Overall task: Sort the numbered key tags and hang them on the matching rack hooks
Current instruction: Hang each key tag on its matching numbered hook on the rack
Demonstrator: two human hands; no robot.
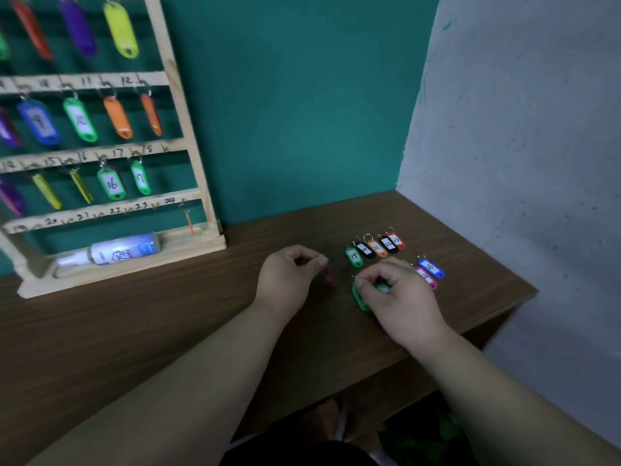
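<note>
The brown wood-grain desk (168, 331) fills a corner, its right edge running back to the wall. At its far left stands a pale wooden rack (208, 243), its base flat on the desk. To the right, near the far side, five key tags lie side by side in a slanted row, rings pointing away: green tag 19 (354, 257), black tag 20 (365, 250), orange tag 21 (377, 248), black tag 22 (388, 244) and red tag 23 (396, 241). Just nearer and to the right lie a blue tag (431, 268) and a pink tag (426, 279), touching. The near green tag (359, 299) lies partly under the right hand (400, 297). A blurred magenta tag (327, 276) sits at the left hand (289, 274); whether it rests on the desk cannot be told.
</note>
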